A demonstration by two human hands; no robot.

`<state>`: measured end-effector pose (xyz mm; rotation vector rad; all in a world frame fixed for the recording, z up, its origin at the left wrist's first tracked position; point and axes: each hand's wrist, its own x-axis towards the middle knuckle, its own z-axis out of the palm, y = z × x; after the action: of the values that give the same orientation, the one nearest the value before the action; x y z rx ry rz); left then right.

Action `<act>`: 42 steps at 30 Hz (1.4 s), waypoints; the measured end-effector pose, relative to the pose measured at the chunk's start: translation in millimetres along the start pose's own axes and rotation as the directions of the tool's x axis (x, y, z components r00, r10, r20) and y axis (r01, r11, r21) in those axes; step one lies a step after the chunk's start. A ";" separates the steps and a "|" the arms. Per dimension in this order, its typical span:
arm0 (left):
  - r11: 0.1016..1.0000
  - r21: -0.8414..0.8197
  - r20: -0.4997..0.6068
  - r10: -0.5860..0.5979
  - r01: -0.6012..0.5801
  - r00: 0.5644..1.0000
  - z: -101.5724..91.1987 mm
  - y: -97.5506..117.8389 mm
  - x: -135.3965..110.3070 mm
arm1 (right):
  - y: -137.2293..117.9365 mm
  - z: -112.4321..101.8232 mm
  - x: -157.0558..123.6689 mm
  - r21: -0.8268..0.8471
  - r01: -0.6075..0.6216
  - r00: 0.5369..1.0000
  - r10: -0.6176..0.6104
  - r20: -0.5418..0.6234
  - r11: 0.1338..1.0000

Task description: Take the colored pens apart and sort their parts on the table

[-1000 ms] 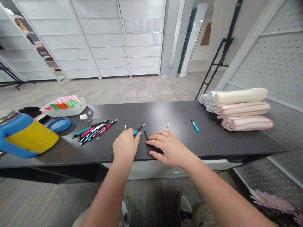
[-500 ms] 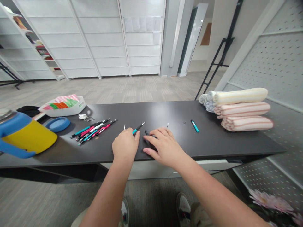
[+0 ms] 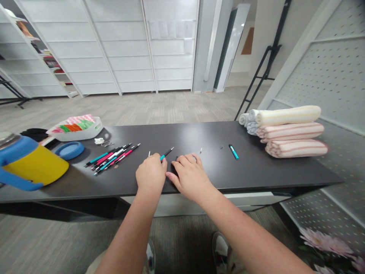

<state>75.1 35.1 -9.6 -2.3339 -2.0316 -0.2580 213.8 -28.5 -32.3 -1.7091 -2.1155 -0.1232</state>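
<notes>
My left hand [image 3: 150, 174] is closed around a teal and black pen [image 3: 167, 153], whose black, silver-tipped end sticks out up and to the right. A thin white piece [image 3: 149, 153] shows just past its knuckles. My right hand [image 3: 190, 173] rests on the tabletop, fingers stretched and thumb apart, pointing at the left hand. Its fingers cover most of a small black part [image 3: 176, 158]. Beyond it lie a small whitish piece [image 3: 201, 150], a tiny metal bit [image 3: 221, 147] and a short teal pen piece [image 3: 234, 152] with a black end.
On the black table [image 3: 171, 133], a pile of pens [image 3: 112, 158] lies left of my hands. Further left are a blue lid [image 3: 70, 150], a white tray [image 3: 95, 131] of colourful items and a yellow-blue jug [image 3: 34, 161]. Rolled towels [image 3: 295, 131] are stacked at the right.
My right hand has moved left, closer to my left hand, and its fingers now cover more of the black part. My left hand still holds the pen in nearly the same place.
</notes>
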 end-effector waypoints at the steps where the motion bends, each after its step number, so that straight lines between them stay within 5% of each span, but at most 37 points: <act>1: 1.000 0.001 -0.002 0.002 -0.002 1.000 0.4 -0.7 0.2 | -0.2 0.2 0.1 0.003 0.001 1.000 -0.001 -0.002 1.000; 5: 1.000 -0.007 -0.016 0.020 -0.020 1.000 3.7 -4.2 0.6 | 1.4 -3.8 -1.7 0.015 -0.008 1.000 0.009 -0.028 1.000; 13: 0.993 -0.100 -0.062 0.058 -0.064 0.996 1.2 -5.5 -1.3 | 21.7 -11.7 -11.7 -0.085 -0.288 0.953 0.277 -0.125 0.954; 23: 0.986 -0.119 0.018 0.118 -0.115 0.993 8.8 19.7 -11.9 | 27.2 -3.5 -9.9 -0.061 -0.172 0.984 0.170 -0.047 0.983; 42: 0.987 -0.133 0.029 0.095 -0.090 0.995 10.6 25.4 -9.9 | 29.9 -1.6 -10.8 0.008 -0.159 0.985 0.159 -0.064 0.987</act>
<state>99.9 23.1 -19.5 -2.5192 -1.9720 -0.3594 244.4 -31.7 -40.4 -1.8393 -1.9241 -0.1274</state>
